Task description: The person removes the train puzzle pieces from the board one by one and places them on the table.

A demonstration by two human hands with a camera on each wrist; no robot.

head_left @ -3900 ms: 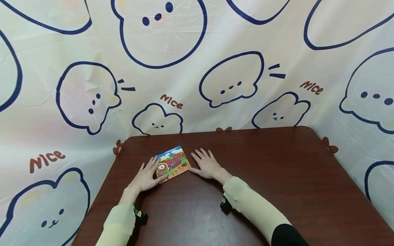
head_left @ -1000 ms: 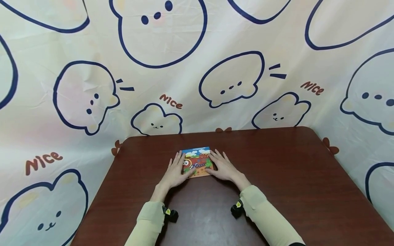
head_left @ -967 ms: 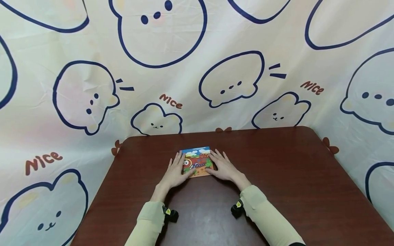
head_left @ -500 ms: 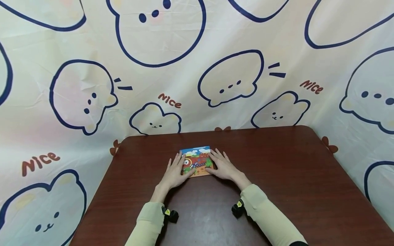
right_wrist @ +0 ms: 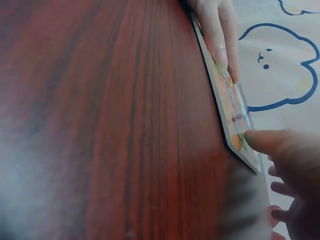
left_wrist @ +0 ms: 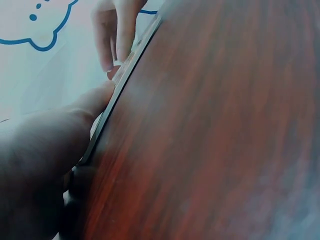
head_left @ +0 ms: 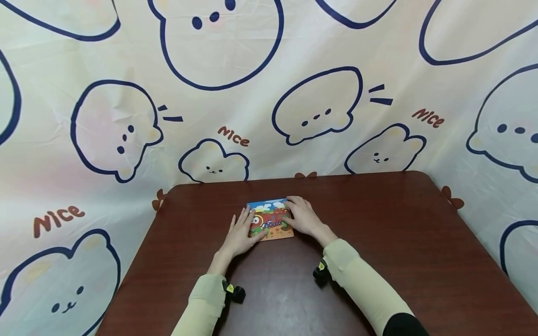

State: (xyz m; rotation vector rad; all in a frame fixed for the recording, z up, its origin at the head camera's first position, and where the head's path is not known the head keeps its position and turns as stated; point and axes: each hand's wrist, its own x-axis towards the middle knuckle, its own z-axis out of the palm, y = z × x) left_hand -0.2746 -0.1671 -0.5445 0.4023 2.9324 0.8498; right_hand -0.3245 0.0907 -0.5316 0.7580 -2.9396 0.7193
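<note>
First, one thin, four-sided picture board (head_left: pixel 272 226), its face printed with blue sky, white clouds, a red cartoon figure and orange ground; puzzle or book, cannot tell. Location: flat on the brown worktop (head_left: pixel 391 242), near the far edge, closer to the far left corner than to the far right. Item, one left hand (head_left: pixel 240 237), laid along the board's left side: fingers extended and slightly parted, their tips by its far left corner, thumb reaching over its near left part. Item, one right hand (head_left: pixel 304 218), at the board's right side: fingers bent, close together, tips at its far right corner, thumb resting on the face by the right edge; whether thumb and fingers pinch anything between them, cannot tell. Also listed: two pale sleeves (head_left: pixel 361 284), two black wrist cameras (head_left: pixel 321 273), and one backdrop (head_left: pixel 269 102) of outlined bears beyond the far edge. Step in hand, as judged: steadying the board between both hands while the right works at its corner. Next move, as judged, calls for firm left-hand pressure and a careful fingertip hold at that corner.
</note>
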